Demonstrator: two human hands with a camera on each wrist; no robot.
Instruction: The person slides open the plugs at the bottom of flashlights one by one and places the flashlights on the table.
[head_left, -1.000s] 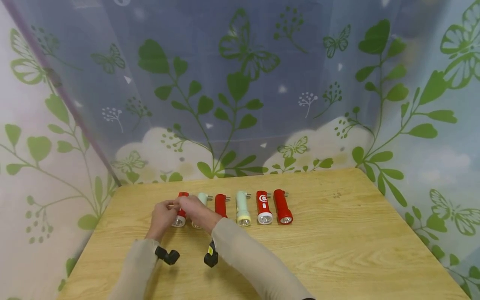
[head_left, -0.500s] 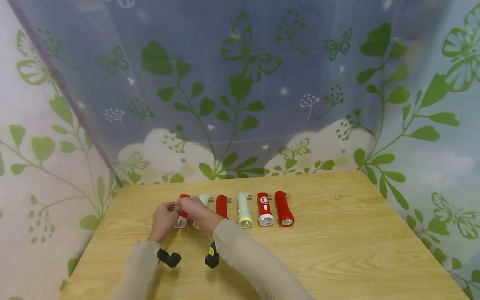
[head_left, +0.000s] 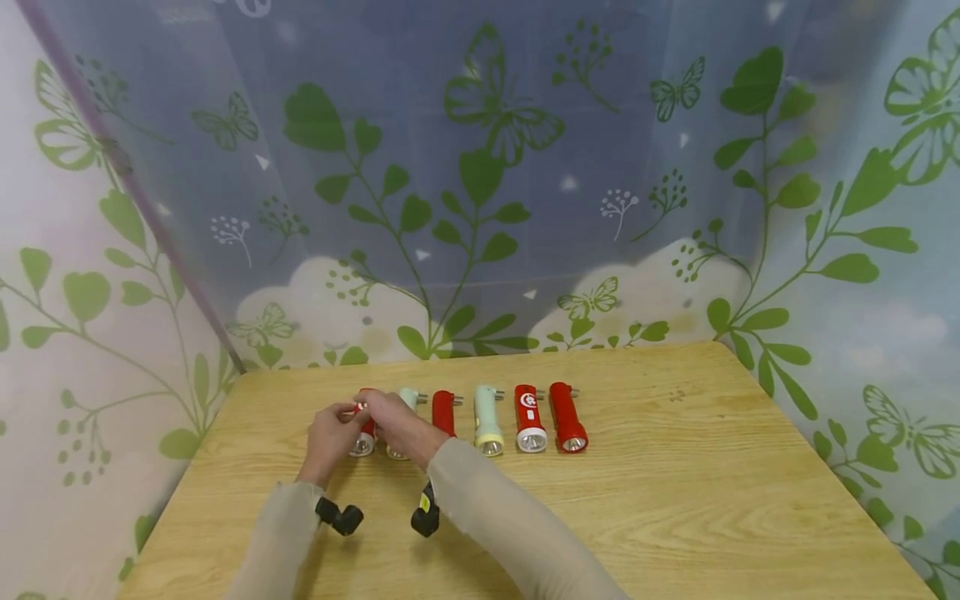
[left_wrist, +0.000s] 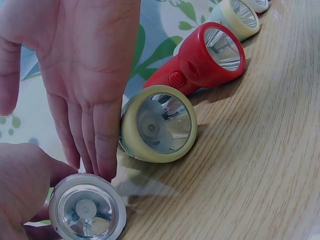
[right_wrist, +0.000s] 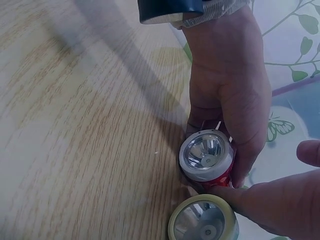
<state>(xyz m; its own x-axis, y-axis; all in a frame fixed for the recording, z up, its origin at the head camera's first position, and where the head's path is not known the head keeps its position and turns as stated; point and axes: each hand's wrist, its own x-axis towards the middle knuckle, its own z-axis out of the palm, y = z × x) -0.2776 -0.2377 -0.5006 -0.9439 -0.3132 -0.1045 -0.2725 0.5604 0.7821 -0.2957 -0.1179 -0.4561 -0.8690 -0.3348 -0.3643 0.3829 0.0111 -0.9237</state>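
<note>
At the left end of a row, a red flashlight with a white-rimmed head (head_left: 363, 445) lies with its lens towards me. My left hand (head_left: 327, 437) grips its body from the left, thumb and fingers around it in the right wrist view. On the other side is my right hand (head_left: 401, 421), its fingers straight (left_wrist: 90, 95) and slipped between this flashlight and the neighbouring pale green one (left_wrist: 159, 125). The right thumb (right_wrist: 310, 152) stands away from the fingers. In the head view the hands cover much of the red body.
Further right lie a red flashlight (head_left: 443, 412), a pale green one (head_left: 486, 417), a red one with a white logo (head_left: 529, 412) and a plain red one (head_left: 567, 417). Plug prongs stick out at their far ends. A patterned curtain (head_left: 420, 125) rises behind the wooden table (head_left: 675, 500).
The head view has shifted slightly. A patch of red with a white mark now shows between the hands, where fingers covered it before. The other flashlights stay put.
</note>
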